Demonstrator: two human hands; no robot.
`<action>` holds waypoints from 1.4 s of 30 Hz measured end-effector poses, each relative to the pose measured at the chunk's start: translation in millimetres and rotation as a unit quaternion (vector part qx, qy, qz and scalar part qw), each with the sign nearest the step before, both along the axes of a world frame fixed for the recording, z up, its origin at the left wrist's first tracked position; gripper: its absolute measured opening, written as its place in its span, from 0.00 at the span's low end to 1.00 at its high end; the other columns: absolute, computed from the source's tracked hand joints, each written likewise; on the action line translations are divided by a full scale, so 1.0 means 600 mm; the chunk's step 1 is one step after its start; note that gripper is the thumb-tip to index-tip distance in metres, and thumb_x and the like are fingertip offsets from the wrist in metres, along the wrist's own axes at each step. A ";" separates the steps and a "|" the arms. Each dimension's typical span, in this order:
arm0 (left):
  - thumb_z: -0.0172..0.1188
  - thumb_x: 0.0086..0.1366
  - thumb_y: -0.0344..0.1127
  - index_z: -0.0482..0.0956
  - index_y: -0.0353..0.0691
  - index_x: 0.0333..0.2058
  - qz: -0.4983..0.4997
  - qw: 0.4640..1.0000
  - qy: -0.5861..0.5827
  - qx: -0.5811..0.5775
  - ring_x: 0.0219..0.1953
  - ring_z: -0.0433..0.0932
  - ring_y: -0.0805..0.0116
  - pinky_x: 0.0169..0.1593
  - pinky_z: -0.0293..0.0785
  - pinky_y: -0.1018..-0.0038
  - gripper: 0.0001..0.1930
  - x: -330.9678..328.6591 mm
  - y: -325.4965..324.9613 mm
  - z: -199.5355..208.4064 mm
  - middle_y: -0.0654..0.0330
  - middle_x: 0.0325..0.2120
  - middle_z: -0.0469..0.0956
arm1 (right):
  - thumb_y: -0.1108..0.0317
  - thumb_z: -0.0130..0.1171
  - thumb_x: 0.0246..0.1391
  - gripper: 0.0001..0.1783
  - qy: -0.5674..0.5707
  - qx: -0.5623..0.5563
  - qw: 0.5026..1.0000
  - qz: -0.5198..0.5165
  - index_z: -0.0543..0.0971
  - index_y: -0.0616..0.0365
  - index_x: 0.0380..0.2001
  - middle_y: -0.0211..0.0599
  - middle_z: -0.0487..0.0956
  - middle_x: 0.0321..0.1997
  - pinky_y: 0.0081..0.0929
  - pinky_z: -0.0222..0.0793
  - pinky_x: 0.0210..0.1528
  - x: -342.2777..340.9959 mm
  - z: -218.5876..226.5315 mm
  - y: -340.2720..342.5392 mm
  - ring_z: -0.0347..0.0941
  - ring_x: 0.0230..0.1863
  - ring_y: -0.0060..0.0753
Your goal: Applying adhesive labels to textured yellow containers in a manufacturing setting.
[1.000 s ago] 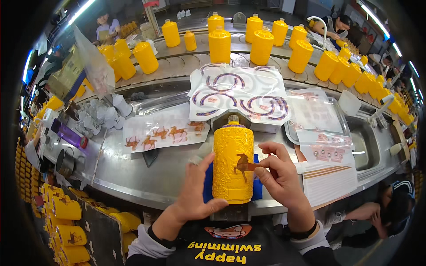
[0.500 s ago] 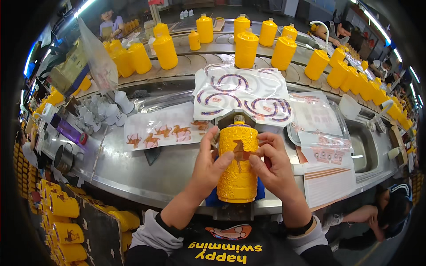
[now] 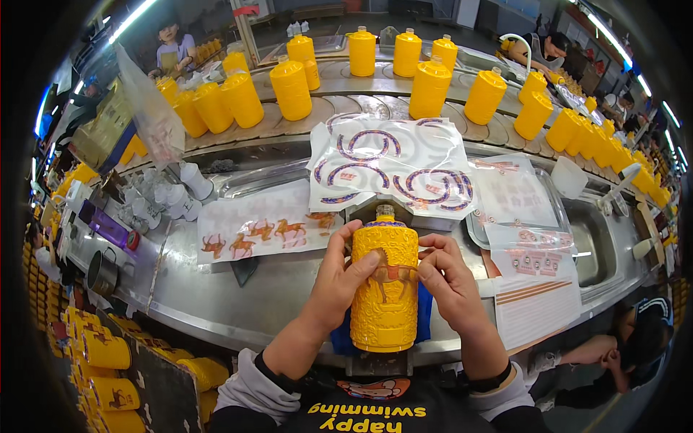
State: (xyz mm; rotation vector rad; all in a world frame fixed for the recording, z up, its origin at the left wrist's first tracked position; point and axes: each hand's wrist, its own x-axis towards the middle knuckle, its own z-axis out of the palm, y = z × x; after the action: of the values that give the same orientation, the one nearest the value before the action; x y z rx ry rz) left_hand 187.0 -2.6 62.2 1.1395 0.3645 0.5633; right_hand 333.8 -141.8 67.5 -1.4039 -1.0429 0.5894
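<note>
A yellow embossed bottle (image 3: 384, 317) with a clear glass neck stands in front of me, over a blue cloth (image 3: 424, 314). Across its front lies a brown horse decal (image 3: 394, 274) with a red saddle. My left hand (image 3: 333, 281) wraps the bottle's left side, its thumb pressing near the horse's head. At the opposite side, my right hand (image 3: 449, 281) has thumb and forefinger closed together at the decal's right edge; what sits between those fingertips is hard to see. Left of the bottle, a sheet of horse decals (image 3: 271, 237) lies on the metal bench.
Purple curved decals cover a sheet (image 3: 393, 162) behind the bottle; more printed sheets (image 3: 535, 289) lie right, near a sink (image 3: 588, 242). Yellow bottles (image 3: 432, 90) line the conveyor (image 3: 346, 105). White cups (image 3: 195, 180) and a metal mug (image 3: 103, 270) stand left. Other people sit nearby.
The horse decal now shows wider across the bottle's front, reaching toward its right side. The bottle sits slightly lower in view. Bottles on the conveyor have shifted right.
</note>
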 end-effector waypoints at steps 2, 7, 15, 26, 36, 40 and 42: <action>0.57 0.67 0.37 0.50 0.32 0.65 -0.004 1.000 0.011 -0.007 0.57 0.67 0.68 0.58 0.66 0.72 0.35 0.002 0.002 -0.001 0.50 0.56 0.63 | 0.68 0.59 0.57 0.08 0.024 0.000 1.000 0.001 0.75 0.61 0.30 0.45 0.65 0.51 0.24 0.62 0.51 0.001 0.000 -0.001 0.63 0.54 0.33; 0.61 0.64 0.39 0.44 0.33 0.66 0.012 0.997 0.006 0.078 0.60 0.63 0.63 0.62 0.62 0.68 0.41 -0.003 -0.010 -0.008 0.48 0.58 0.61 | 0.64 0.64 0.55 0.12 0.025 -0.015 1.000 0.005 0.73 0.59 0.32 0.45 0.65 0.52 0.28 0.60 0.55 0.005 -0.006 0.001 0.62 0.55 0.34; 0.64 0.62 0.41 0.41 0.33 0.67 -0.006 0.999 0.008 0.046 0.62 0.61 0.61 0.64 0.59 0.67 0.46 0.001 -0.011 -0.007 0.48 0.60 0.58 | 0.60 0.69 0.50 0.19 0.056 -0.009 0.998 0.014 0.69 0.56 0.34 0.46 0.64 0.53 0.32 0.58 0.60 0.006 -0.020 0.007 0.61 0.58 0.38; 0.65 0.61 0.42 0.37 0.38 0.69 -0.019 0.999 0.000 0.031 0.64 0.59 0.60 0.65 0.57 0.66 0.49 -0.005 -0.014 -0.018 0.49 0.61 0.56 | 0.57 0.70 0.50 0.21 0.081 -0.005 0.996 0.032 0.69 0.55 0.34 0.46 0.63 0.54 0.31 0.58 0.60 0.008 -0.030 0.011 0.60 0.59 0.38; 0.58 0.66 0.46 0.33 0.40 0.69 -0.058 0.993 -0.088 -0.050 0.65 0.60 0.59 0.65 0.58 0.64 0.47 -0.004 -0.016 -0.021 0.49 0.64 0.55 | 0.59 0.61 0.59 0.15 0.105 -0.015 0.993 0.041 0.70 0.57 0.38 0.43 0.62 0.54 0.28 0.58 0.58 0.015 -0.025 0.008 0.60 0.57 0.32; 0.58 0.66 0.49 0.31 0.41 0.69 -0.067 0.993 -0.085 -0.048 0.64 0.61 0.57 0.65 0.59 0.63 0.48 -0.003 -0.015 -0.016 0.48 0.64 0.55 | 0.59 0.61 0.58 0.15 0.102 0.004 0.994 0.035 0.71 0.58 0.36 0.43 0.62 0.53 0.28 0.56 0.59 0.013 -0.028 0.010 0.59 0.56 0.33; 0.58 0.66 0.47 0.31 0.41 0.69 -0.070 0.994 -0.081 -0.030 0.64 0.61 0.57 0.65 0.59 0.63 0.48 -0.002 -0.015 -0.018 0.48 0.64 0.55 | 0.58 0.62 0.57 0.15 0.114 0.003 0.993 0.037 0.71 0.58 0.36 0.44 0.62 0.53 0.28 0.55 0.60 0.012 -0.028 0.011 0.59 0.57 0.34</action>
State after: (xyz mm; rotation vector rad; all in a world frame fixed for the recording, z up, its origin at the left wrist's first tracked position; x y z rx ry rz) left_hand 185.6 -11.3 51.7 1.0458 0.1592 0.5135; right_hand 341.0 -135.3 50.9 -1.2642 -0.9148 0.7805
